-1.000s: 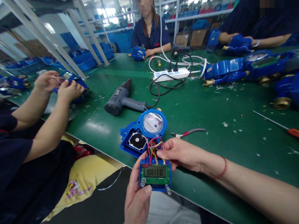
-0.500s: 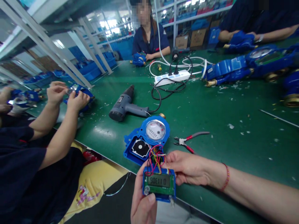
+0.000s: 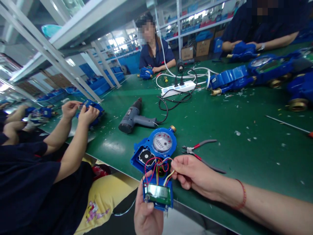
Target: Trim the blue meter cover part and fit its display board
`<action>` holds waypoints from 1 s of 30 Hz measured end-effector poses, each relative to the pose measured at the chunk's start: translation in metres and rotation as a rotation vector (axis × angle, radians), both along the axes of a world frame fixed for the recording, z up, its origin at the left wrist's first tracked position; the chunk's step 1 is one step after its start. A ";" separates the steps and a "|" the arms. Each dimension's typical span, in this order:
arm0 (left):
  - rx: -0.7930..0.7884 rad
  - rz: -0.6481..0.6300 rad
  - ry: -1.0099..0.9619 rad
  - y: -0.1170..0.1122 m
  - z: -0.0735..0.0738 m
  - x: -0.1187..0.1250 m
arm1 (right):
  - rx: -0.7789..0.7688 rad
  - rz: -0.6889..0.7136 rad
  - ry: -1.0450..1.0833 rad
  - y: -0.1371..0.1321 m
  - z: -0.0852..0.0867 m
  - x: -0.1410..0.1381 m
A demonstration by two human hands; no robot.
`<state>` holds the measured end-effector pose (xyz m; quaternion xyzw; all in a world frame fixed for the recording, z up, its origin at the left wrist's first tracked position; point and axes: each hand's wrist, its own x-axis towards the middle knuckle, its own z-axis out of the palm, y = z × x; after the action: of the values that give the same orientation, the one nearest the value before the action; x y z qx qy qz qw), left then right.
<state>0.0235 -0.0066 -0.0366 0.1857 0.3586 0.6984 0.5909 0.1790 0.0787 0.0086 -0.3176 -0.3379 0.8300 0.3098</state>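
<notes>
My left hand (image 3: 146,212) grips a blue-framed display module (image 3: 157,195) with a green circuit board and a screen washed by glare. Thin coloured wires (image 3: 156,169) run from it to an opened blue water meter (image 3: 162,142) on the bench behind. A loop of these wires is pinched between the thumb and fingers of my right hand (image 3: 188,171), to the right of the module. The meter has a round dial and a square compartment with a black and white part inside. Cutting pliers (image 3: 195,148) with red and grey handles lie just beyond my right hand.
On the green bench (image 3: 215,117) are a grey heat gun (image 3: 137,117), a white power strip (image 3: 178,88) with tangled cables and a screwdriver (image 3: 288,124). Blue meters (image 3: 232,78) crowd the right. Co-workers handle meters at left (image 3: 90,111) and across the bench.
My right hand has moved off the module's edge and now draws the wires out to the right. The module has shifted slightly left and tilted, so its digits no longer read. The whole view has shifted slightly.
</notes>
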 end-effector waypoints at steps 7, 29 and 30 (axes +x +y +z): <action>0.015 -0.032 0.055 0.002 0.004 0.003 | 0.122 -0.161 -0.182 0.005 0.001 -0.002; 0.017 -0.140 0.134 -0.001 0.010 0.005 | 1.200 0.066 -1.386 0.013 -0.025 0.104; 0.009 -0.163 0.204 0.001 0.008 0.004 | 1.197 0.072 -1.365 0.020 -0.031 0.105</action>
<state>0.0274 -0.0059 -0.0284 0.2872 0.3974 0.6273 0.6051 0.2841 0.0982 -0.0222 -0.5155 -0.8325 0.1563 0.1294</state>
